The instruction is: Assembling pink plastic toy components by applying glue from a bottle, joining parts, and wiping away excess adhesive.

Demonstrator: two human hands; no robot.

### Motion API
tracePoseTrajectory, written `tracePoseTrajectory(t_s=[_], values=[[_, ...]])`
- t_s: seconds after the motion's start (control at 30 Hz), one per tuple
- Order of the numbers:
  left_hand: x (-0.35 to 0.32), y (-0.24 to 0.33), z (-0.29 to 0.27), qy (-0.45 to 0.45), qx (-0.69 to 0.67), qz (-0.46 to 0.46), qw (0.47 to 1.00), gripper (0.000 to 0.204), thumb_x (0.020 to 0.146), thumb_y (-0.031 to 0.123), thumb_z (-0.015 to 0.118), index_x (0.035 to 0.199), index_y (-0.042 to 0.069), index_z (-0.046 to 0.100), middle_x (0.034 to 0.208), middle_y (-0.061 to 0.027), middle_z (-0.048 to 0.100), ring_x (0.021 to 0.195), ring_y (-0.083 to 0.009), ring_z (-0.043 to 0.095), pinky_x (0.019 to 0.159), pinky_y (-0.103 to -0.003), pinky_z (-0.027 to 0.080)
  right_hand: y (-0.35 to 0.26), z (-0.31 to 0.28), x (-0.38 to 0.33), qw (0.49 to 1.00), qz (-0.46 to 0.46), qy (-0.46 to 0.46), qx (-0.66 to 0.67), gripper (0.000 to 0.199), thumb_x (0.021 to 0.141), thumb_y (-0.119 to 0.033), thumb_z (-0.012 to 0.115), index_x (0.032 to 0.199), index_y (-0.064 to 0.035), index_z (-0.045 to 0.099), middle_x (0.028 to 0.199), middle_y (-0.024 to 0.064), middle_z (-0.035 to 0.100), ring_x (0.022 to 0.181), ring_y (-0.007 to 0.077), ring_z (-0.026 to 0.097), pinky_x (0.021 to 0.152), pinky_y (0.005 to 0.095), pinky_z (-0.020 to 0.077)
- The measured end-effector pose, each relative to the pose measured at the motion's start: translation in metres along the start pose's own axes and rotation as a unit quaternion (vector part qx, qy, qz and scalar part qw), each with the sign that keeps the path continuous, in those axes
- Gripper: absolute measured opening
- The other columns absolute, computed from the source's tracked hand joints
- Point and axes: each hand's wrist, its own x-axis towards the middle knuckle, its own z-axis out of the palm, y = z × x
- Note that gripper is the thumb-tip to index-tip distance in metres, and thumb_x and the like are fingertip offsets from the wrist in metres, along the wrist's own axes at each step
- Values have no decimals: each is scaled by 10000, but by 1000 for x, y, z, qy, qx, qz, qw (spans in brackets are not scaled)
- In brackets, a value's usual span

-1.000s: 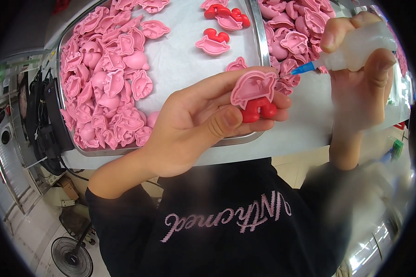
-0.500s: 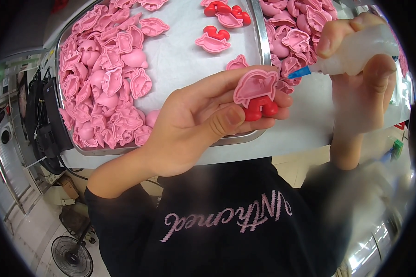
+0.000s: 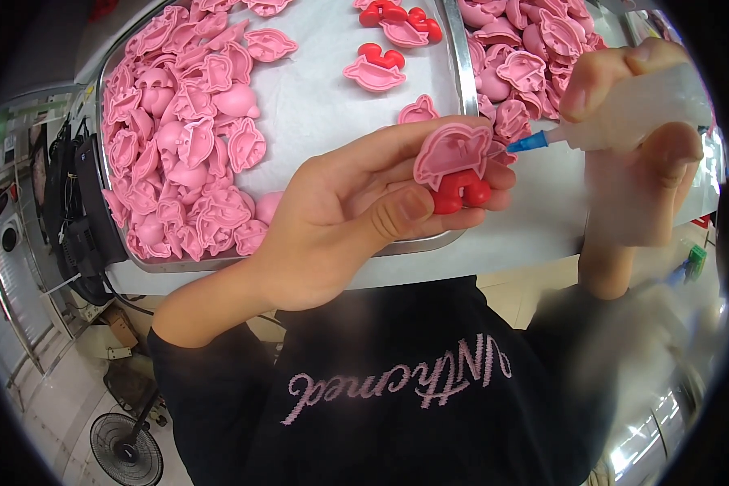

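Observation:
Between the thumb and fingers of my left hand [image 3: 340,215] is a hollow pink plastic shell [image 3: 452,154] with a red bow-shaped part [image 3: 462,191] at its lower edge. The shell's open side faces up. My right hand [image 3: 640,154] grips a translucent squeeze bottle [image 3: 636,109], tilted so that its blue needle tip [image 3: 528,143] points left at the pink shell. A small gap appears between the tip and the shell's right edge. Whether any liquid comes out is too small to tell.
A metal tray [image 3: 243,261] lined with white paper holds a heap of pink shells [image 3: 190,146] at its left. Some pink shells with red bows [image 3: 374,71] lie at its right side. More pink pieces [image 3: 526,61] are piled beyond the tray's right rim. A black fan [image 3: 126,449] stands lower left.
The squeeze bottle and my right hand have shifted slightly right and down, so the needle tip is lower beside the shell. My left hand and the shell have moved very slightly right.

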Motion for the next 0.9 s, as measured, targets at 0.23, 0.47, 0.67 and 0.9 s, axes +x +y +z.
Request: tracePoseTrajectory(t_s=[0.23,0.47,0.67,0.9], values=[[1,-1,-3,-12,4,6,1000,562,884,273,425,1306,-33,216,1242,-233,386,1089,-314,481,904,-356,432,-1,0,-1,1000,17,18,1,524,878,-464,352,1112,4,350,796,132,516,642,157,465,540,236,381],[2,-2,-1,-7,1,12,1000,561,885,265,425,1307,-35,209,1265,-239,361,1095,-337,471,903,-360,433,19,-13,-5,998,-58,-30,13,557,866,-490,360,1117,7,339,797,141,522,632,160,473,515,245,379],[3,0,1,-8,-3,9,1000,571,881,277,426,1307,-34,208,1257,-236,372,1092,-335,474,908,-362,428,16,-14,-7,998,-51,-33,8,574,859,-506,368,1126,1,337,806,144,517,642,160,469,523,250,372],[0,-1,-1,-4,-2,-1,1000,575,874,285,432,1306,-27,216,1218,-224,417,1087,-321,482,899,-358,439,10,2,-2,990,42,66,114,593,840,-556,377,1144,-47,360,847,101,506,712,140,444,604,222,360]])
